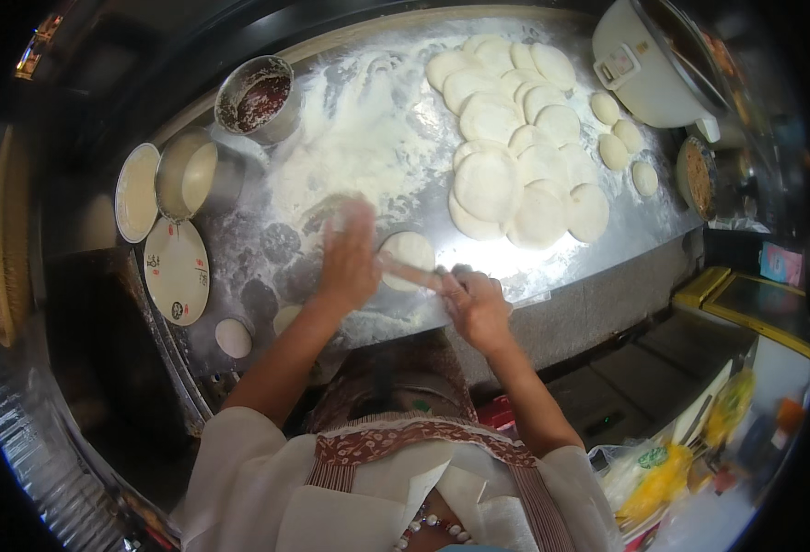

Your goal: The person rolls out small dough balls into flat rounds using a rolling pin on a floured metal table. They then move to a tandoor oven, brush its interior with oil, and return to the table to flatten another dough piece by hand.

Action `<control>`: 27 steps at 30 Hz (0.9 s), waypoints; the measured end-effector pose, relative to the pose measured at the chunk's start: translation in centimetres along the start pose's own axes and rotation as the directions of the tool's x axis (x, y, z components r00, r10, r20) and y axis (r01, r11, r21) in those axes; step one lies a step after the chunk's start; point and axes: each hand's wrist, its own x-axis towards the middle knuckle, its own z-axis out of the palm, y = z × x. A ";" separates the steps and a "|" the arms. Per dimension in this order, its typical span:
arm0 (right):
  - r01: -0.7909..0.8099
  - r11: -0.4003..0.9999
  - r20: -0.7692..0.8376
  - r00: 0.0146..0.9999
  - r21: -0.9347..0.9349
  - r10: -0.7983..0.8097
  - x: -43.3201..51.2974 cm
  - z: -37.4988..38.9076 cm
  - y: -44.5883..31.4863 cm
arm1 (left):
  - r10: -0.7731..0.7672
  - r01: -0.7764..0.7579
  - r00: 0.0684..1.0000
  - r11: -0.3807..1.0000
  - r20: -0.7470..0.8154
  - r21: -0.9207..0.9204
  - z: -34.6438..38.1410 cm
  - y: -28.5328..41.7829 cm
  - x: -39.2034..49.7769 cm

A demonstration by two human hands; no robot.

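Note:
A short wooden rolling pin [412, 272] lies slantwise across a small round of dough [408, 247] on the floured metal worktop [384, 321]. My right hand [475, 303] is closed around the pin's right end. My left hand [351, 259] is blurred at the pin's left end, its fingers stretched forward over the worktop; whether the palm touches the pin cannot be told. To the right of the pin, many flat dough rounds [486, 186] lie overlapping in a large group. One dough ball [233, 338] sits near the front left edge, and another [287, 319] is partly hidden by my left forearm.
At the left stand a decorated oval-looking plate [176, 276], a pale dish [136, 193], a metal pot [229, 172] and a metal container with dark red contents [263, 103]. Several dough balls [613, 152] lie at right, by a white cooker [653, 76] and a bowl of filling [696, 176].

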 end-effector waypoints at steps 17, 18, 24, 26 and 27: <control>-0.120 0.931 -0.113 0.990 -0.344 0.085 6.2 0.1 -2.3 | 0.038 -0.002 0.987 0.973 0.153 -0.230 -5.8 1.1 5.9; -0.191 0.943 -0.215 0.967 -0.272 0.134 7.8 -0.7 -2.3 | 0.049 -0.046 0.999 0.964 0.008 -0.261 -5.8 1.0 6.9; -0.096 0.975 0.241 0.960 -0.200 0.144 1.9 -0.1 -5.6 | 0.223 -0.143 0.945 0.939 0.239 -0.313 -5.5 0.0 -1.8; -0.127 0.990 0.310 0.940 -0.069 0.142 -2.1 0.4 -5.6 | 0.234 -0.189 0.969 0.908 0.078 -0.375 -3.1 -1.1 -5.3; -0.179 0.984 0.246 0.953 -0.016 0.177 -4.3 0.7 -5.0 | 0.230 -0.201 0.973 0.895 0.027 -0.398 -1.4 -1.7 -5.5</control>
